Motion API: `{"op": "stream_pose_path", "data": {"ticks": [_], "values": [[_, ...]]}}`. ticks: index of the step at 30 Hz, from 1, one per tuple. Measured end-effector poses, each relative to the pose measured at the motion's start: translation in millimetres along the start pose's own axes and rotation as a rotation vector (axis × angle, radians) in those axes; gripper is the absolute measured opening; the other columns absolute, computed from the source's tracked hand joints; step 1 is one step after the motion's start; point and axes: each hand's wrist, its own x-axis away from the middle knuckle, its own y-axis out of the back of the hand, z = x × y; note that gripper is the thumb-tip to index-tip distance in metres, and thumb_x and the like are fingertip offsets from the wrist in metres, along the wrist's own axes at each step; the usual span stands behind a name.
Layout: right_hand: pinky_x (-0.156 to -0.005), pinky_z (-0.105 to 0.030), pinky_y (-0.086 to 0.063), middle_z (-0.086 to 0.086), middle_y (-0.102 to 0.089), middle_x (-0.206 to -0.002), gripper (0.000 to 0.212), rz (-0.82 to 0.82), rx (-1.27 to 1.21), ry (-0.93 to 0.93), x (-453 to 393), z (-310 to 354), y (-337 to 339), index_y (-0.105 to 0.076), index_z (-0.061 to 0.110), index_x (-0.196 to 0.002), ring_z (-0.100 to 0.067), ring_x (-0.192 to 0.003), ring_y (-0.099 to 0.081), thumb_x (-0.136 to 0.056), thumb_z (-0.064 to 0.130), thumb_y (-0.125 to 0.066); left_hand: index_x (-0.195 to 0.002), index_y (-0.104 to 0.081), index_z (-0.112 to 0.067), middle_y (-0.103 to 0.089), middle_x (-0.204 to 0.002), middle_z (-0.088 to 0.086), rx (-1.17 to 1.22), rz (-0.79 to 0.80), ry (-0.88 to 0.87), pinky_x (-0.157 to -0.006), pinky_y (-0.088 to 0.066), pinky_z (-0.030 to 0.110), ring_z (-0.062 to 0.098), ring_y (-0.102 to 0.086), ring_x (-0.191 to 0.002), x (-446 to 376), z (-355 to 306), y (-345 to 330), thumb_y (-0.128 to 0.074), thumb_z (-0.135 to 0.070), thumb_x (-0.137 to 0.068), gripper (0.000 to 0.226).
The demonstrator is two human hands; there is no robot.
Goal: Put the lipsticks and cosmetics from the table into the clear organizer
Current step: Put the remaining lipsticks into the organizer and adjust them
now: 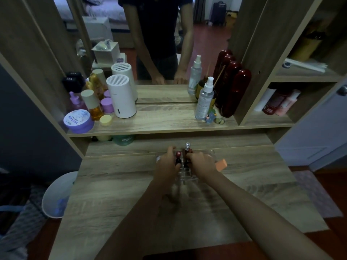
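A clear organizer (185, 176) stands in the middle of the wooden table (116, 194). A dark red lipstick (178, 156) and a brown tube with a clear round cap (187, 148) stand upright in it. My left hand (166, 165) curls around the organizer's left side, thumb next to the red lipstick. My right hand (203, 165) pinches the lower part of the brown tube from the right. A peach-orange cosmetic (222, 163) sticks out just beyond my right hand; whether it lies in the organizer is hidden.
A shelf (169, 126) above the table carries purple jars (78, 121), amber bottles, a white cylinder (121, 97), a spray bottle (204, 99) and a dark red case (234, 91). Behind them is a mirror (161, 44). A white bin (60, 194) stands left of the table.
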Motion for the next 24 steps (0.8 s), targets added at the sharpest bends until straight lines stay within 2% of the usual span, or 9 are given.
{"op": "stream_pose_path", "data": {"ticks": [5, 7, 9, 11, 13, 15, 19, 21, 24], "values": [[-0.087, -0.040, -0.052, -0.009, -0.070, -0.110, 0.024, -0.017, -0.006, 0.012, 1, 0, 0, -0.060, 0.017, -0.114, -0.027, -0.101, -0.066, -0.092, 0.010, -0.054, -0.128, -0.043, -0.008, -0.068, -0.112, 0.017, -0.048, -0.008, -0.016, -0.093, -0.049, 0.044, 0.031, -0.063, -0.104, -4, 3, -1, -0.066, -0.012, -0.078, 0.055], [-0.086, -0.040, -0.051, -0.008, -0.070, -0.109, 0.023, -0.053, -0.021, 0.022, 3, -1, 2, -0.060, 0.020, -0.114, -0.027, -0.100, -0.067, -0.092, 0.016, -0.055, -0.121, -0.049, -0.009, -0.068, -0.106, 0.015, -0.054, -0.013, -0.013, -0.084, -0.049, 0.036, 0.029, -0.062, -0.098, -6, 4, -1, -0.065, -0.016, -0.080, 0.045], [-0.085, -0.039, -0.051, -0.008, -0.071, -0.108, 0.022, -0.078, -0.073, 0.023, 5, -5, 7, -0.062, 0.021, -0.112, -0.029, -0.100, -0.067, -0.092, 0.021, -0.056, -0.109, -0.055, -0.010, -0.066, -0.101, 0.013, -0.054, -0.025, -0.026, -0.073, -0.042, 0.028, 0.023, -0.059, -0.090, -10, 3, 1, -0.065, -0.018, -0.081, 0.031], [-0.083, -0.038, -0.051, -0.008, -0.072, -0.105, 0.019, -0.086, -0.158, 0.003, 7, -9, 12, -0.064, 0.022, -0.107, -0.031, -0.099, -0.066, -0.089, 0.024, -0.058, -0.102, -0.057, -0.009, -0.060, -0.102, 0.011, -0.065, -0.062, -0.049, -0.072, -0.038, 0.026, 0.019, -0.054, -0.089, -16, 1, 3, -0.065, -0.018, -0.081, 0.025], [-0.075, -0.035, -0.051, -0.006, -0.072, -0.097, 0.010, -0.130, -0.261, -0.019, 9, -14, 14, -0.065, 0.019, -0.095, -0.028, -0.092, -0.066, -0.087, 0.023, -0.061, -0.106, -0.057, -0.009, -0.055, -0.106, 0.009, -0.074, -0.070, -0.080, -0.075, -0.040, 0.025, 0.016, -0.051, -0.090, -20, -3, 5, -0.066, -0.020, -0.080, 0.029], [-0.064, -0.030, -0.043, -0.005, -0.070, -0.086, 0.005, -0.203, -0.343, -0.050, 11, -18, 14, -0.061, 0.016, -0.085, -0.026, -0.083, -0.066, -0.084, 0.019, -0.065, -0.112, -0.056, -0.009, -0.054, -0.111, 0.008, -0.069, -0.020, -0.139, -0.080, -0.042, 0.026, 0.017, -0.053, -0.096, -26, -8, 6, -0.066, -0.019, -0.080, 0.035], [-0.060, -0.031, -0.040, 0.001, -0.059, -0.076, 0.028, -0.275, -0.410, -0.105, 10, -19, 9, -0.043, 0.022, -0.081, -0.025, -0.078, -0.063, -0.080, 0.020, -0.071, -0.118, -0.054, -0.011, -0.058, -0.115, 0.010, -0.089, 0.068, -0.200, -0.083, -0.039, 0.023, 0.016, -0.053, -0.101, -35, -18, 5, -0.065, -0.014, -0.080, 0.040], [-0.064, -0.032, -0.044, 0.003, -0.063, -0.084, 0.033, -0.288, -0.442, -0.119, 8, -17, 8, -0.042, 0.021, -0.088, -0.024, -0.083, -0.065, -0.078, 0.022, -0.073, -0.117, -0.056, -0.012, -0.060, -0.113, 0.010, -0.134, 0.090, -0.209, -0.084, -0.041, 0.027, 0.020, -0.055, -0.102, -39, -20, 4, -0.065, -0.015, -0.080, 0.039], [-0.082, -0.041, -0.053, -0.005, -0.070, -0.104, 0.034, -0.269, -0.461, -0.134, 3, -14, 7, -0.053, 0.015, -0.107, -0.026, -0.096, -0.066, -0.080, 0.023, -0.072, -0.115, -0.058, -0.015, -0.062, -0.111, 0.008, -0.149, 0.081, -0.194, -0.083, -0.043, 0.030, 0.020, -0.056, -0.101, -41, -22, 2, -0.064, -0.016, -0.081, 0.035]]}}
